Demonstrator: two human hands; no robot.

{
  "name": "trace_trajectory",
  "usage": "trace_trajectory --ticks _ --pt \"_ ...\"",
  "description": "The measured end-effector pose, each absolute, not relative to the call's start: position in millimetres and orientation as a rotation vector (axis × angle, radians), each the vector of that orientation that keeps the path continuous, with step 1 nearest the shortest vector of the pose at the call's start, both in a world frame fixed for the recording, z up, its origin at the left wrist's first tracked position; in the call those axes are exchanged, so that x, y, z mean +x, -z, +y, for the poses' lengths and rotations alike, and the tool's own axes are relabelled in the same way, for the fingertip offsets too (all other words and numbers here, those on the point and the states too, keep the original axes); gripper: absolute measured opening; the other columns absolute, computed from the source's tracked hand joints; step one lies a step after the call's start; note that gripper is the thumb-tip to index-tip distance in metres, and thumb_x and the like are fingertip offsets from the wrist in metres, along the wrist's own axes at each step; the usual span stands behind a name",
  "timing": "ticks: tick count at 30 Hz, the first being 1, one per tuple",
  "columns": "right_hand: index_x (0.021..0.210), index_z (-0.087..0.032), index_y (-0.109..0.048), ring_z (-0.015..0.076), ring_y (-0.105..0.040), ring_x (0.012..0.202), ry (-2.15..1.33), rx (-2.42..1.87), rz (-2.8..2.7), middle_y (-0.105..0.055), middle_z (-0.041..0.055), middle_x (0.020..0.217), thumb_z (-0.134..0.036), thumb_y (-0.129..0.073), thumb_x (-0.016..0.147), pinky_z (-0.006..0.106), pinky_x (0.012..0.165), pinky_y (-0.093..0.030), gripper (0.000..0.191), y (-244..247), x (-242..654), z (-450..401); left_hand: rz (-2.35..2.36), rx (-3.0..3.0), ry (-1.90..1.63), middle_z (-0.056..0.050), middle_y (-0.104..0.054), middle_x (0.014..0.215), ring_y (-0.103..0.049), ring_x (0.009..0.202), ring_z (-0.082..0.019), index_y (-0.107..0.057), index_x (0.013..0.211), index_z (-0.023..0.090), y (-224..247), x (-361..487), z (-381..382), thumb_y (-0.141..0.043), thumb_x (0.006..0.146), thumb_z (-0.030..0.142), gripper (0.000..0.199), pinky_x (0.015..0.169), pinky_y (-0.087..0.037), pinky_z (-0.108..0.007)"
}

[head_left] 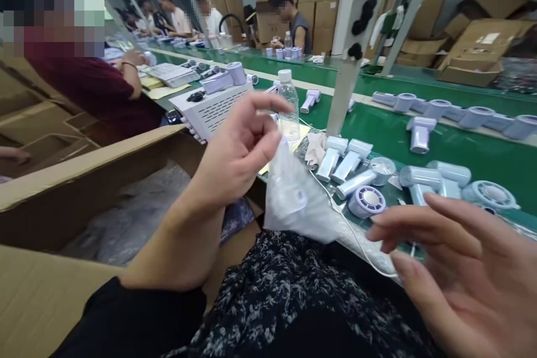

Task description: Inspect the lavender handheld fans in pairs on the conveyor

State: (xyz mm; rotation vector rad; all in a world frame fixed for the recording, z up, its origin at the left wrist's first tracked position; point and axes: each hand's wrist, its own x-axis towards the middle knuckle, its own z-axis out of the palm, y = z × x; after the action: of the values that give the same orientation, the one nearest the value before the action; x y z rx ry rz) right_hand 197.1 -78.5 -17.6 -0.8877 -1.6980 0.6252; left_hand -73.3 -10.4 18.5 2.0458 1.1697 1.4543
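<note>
We can't read any words or numbers here. The white label (pixel 490 38) on the brown box (pixel 470 49) is too blurry for us.

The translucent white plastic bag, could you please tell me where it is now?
In the head view, the translucent white plastic bag hangs from the left hand just right of centre, below the clear white-capped plastic bottle.

Black clothes (pixel 268 291) with pale, leafy spots
The small spots are on the cloth at the bottom middle. At the lower left, a plain black sleeve (pixel 138 319) stops well before the left hand (pixel 237 156).
</note>
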Motion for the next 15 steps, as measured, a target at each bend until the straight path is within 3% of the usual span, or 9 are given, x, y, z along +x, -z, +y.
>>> trace_trajectory --ticks 3,6,9,11,13,15 --pt "0.130 -0.028 -0.064 0.0191 -0.076 0.075 -0.656 -1.054 -1.568 -0.076 0.0039 0.097 -0.022 -0.069 0.094 0.026 0.064 -0.066 0.037 34 211 -78 1.605 2.027 -0.957 -0.002 -0.064 0.085 -0.061 0.073 -0.016 -0.065 0.112 0.020 38 -119 -17 -0.052 0.098 0.033 0.023 0.067 -0.052 -0.026" --pt "0.121 -0.026 -0.071 0.0183 -0.075 0.073 -0.643 -1.185 -1.523 -0.076 0.0049 0.097 -0.030 -0.070 0.095 0.024 0.063 -0.065 0.026 48 229 -80 2.169 1.947 -0.358 -0.008 -0.073 0.110 -0.067 0.104 -0.024 -0.069 0.111 0.020 106 -158 -18 -0.040 0.099 0.025 0.031 0.096 -0.053 -0.035" --pt "0.117 -0.025 -0.072 0.0191 -0.075 0.072 -0.627 -1.297 -1.520 -0.076 0.0054 0.095 -0.035 -0.071 0.095 0.027 0.063 -0.065 0.025 52 246 -80 2.325 1.845 -0.141 -0.021 -0.072 0.104 -0.065 0.112 -0.038 -0.072 0.103 0.009 165 -181 -13 -0.038 0.093 0.016 0.036 0.099 -0.051 -0.048" --pt "0.115 -0.025 -0.071 0.0201 -0.075 0.071 -0.539 -1.391 -1.457 -0.076 0.0060 0.095 -0.039 -0.072 0.094 0.030 0.062 -0.064 0.025 53 261 -75 2.392 1.821 -0.057 -0.027 -0.071 0.109 -0.061 0.120 -0.044 -0.072 0.110 0.004 196 -182 -6 -0.034 0.093 0.014 0.043 0.102 -0.048 -0.056" --pt "0.112 -0.024 -0.071 0.0210 -0.073 0.071 -0.381 -1.491 -1.300 -0.074 0.0066 0.093 -0.042 -0.073 0.091 0.033 0.062 -0.063 0.027 54 284 -63 2.371 1.851 -0.025 -0.028 -0.066 0.128 -0.055 0.130 -0.046 -0.071 0.116 0.006 220 -173 3 -0.035 0.093 0.013 0.043 0.105 -0.047 -0.058" --pt "0.109 -0.022 -0.069 0.0222 -0.071 0.072 -0.207 -1.625 -1.159 -0.071 0.0074 0.091 -0.047 -0.066 0.093 0.036 0.062 -0.061 0.030 58 313 -46 2.236 1.925 0.001 -0.024 -0.067 0.130 -0.056 0.131 -0.044 -0.074 0.109 0.011 233 -157 8 -0.045 0.092 0.015 0.034 0.105 -0.048 -0.056"
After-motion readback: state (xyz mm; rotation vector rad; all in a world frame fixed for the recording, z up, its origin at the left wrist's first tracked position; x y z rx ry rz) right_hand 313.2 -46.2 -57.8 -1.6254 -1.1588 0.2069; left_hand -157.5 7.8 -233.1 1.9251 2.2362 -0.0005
